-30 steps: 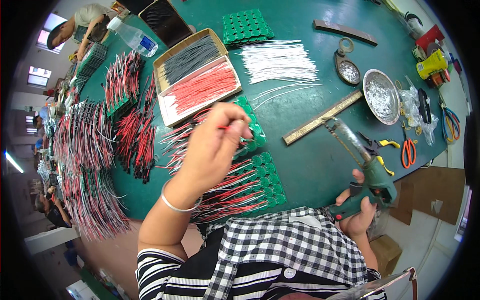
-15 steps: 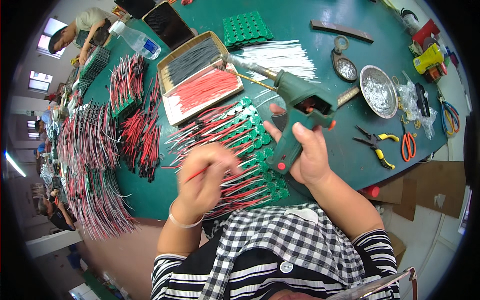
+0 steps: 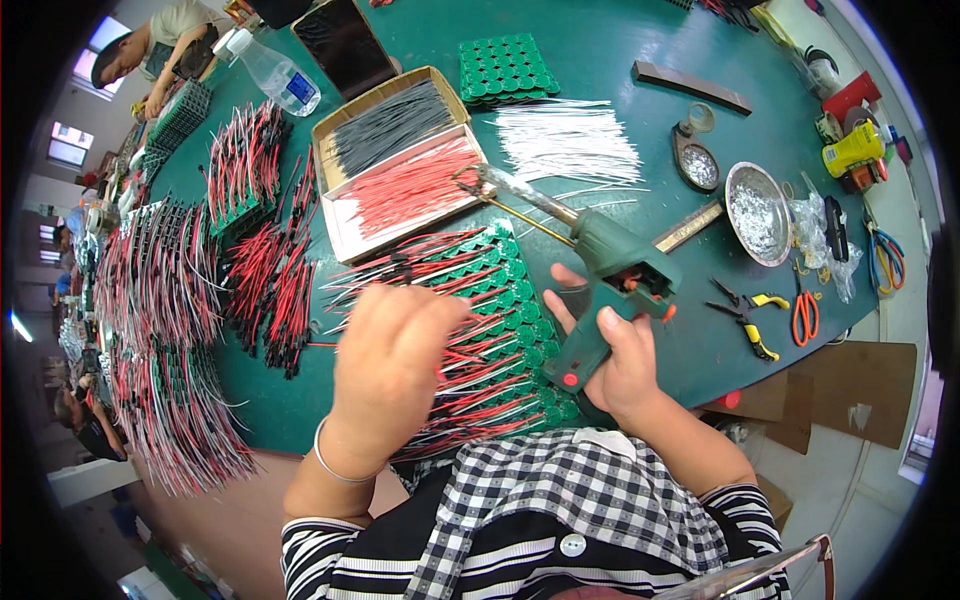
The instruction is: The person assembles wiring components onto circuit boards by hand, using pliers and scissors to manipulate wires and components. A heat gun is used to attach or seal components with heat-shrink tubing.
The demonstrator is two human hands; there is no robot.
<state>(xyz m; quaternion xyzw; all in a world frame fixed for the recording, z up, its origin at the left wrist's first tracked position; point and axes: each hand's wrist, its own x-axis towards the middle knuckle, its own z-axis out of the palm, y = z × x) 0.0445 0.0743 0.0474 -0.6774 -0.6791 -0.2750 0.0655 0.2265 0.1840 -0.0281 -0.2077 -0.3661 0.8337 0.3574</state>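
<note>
Right hand (image 3: 615, 365) wrapped around grip of green soldering gun (image 3: 610, 290), fingers closed tight on handle; gun tilted, metal tip pointing up-left, ending near corner of cardboard tray (image 3: 345, 235). Gun sits above right edge of green cell-holder panel (image 3: 520, 320), which lies on green table (image 3: 600, 90) directly in front of person. Panel covered w/ red and black wire leads (image 3: 480, 360) fanning out to left.

Left hand (image 3: 390, 365) over left part of panel, back of hand to camera, fingers curled down into wire leads; looks like pinching among them, but which wire cannot tell, fingertips hidden. Thin bangle on left wrist.

Tray holds black wires in upper compartment, red wires (image 3: 410, 185) in lower. Bundle of white wires (image 3: 570, 140) just right of tray. Second green holder block (image 3: 505, 68) above it. Round metal dish (image 3: 757, 212) w/ solder bits to right, small tin near it. Pliers w/ yellow grips (image 3: 745, 320) and orange-handled cutters (image 3: 805, 315) at right table edge. Plastic water bottle (image 3: 275, 75) top left. Finished wired panels (image 3: 160, 330) stacked along left side. Another person (image 3: 150, 45) at far top-left, bent over own bench.
</note>
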